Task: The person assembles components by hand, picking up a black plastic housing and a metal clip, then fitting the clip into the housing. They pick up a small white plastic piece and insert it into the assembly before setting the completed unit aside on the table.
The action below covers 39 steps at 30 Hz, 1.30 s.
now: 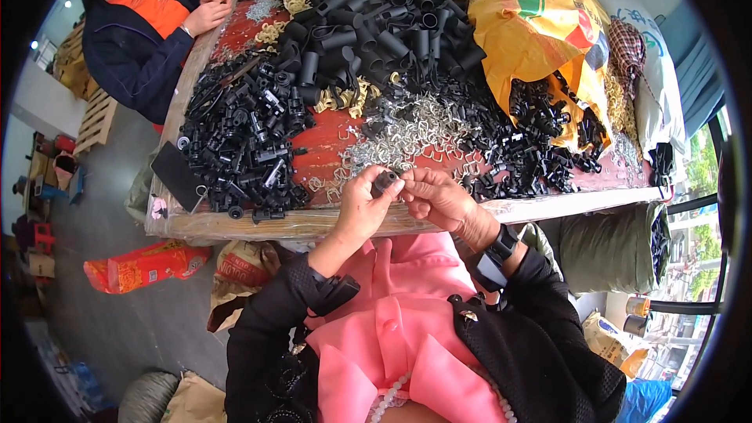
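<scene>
Just over the table's front edge, my left hand (362, 207) pinches a small black cylindrical plastic part (385, 181), its round end turned up. My right hand (440, 200) is closed beside it, thumb and forefinger pressed together at the part's right side. Whatever small thing these fingertips may hold is too small to make out. Beyond my hands spreads a heap of small bent metal clips (407, 135). Left of it is a pile of black fittings (251, 137), and farther back a tall mound of black tubes (368, 27).
Brass-coloured pieces (351, 99) lie between the piles on the red tabletop (325, 145). A yellow sack (521, 19) spills black parts at right. A dark flat tray (177, 178) rests at the left corner. A co-worker (141, 27) works at the far left side.
</scene>
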Available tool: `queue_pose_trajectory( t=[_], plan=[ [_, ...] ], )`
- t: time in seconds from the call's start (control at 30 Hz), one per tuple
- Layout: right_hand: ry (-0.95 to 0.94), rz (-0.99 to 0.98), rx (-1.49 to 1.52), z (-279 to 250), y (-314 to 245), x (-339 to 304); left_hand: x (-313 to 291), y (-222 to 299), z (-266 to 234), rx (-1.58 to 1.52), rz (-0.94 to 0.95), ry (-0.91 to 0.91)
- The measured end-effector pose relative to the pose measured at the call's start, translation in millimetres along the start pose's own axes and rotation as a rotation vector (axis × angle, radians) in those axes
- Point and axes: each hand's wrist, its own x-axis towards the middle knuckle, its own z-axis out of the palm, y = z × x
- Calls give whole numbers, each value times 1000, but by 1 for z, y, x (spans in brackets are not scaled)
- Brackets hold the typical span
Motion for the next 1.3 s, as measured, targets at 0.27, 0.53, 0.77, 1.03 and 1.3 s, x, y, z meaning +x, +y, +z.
queue_pose_trajectory(
  t=[0.27, 0.53, 0.77, 1.03, 1.3],
  plan=[
    [99, -315, -516, 5, 9, 1, -1, 6, 2, -365, -286, 20],
    [145, -481, -696, 8, 7, 3, 2, 3, 3, -338, -262, 6],
    [76, -54, 88, 0, 3, 1, 5, -3, -1, 138, 64, 8],
    [72, -167, -364, 0, -5, -2, 5, 1, -3, 10, -47, -81],
    [39, -231, -538, -3, -8, -7, 6, 3, -7, 130, -12, -139]
  ],
)
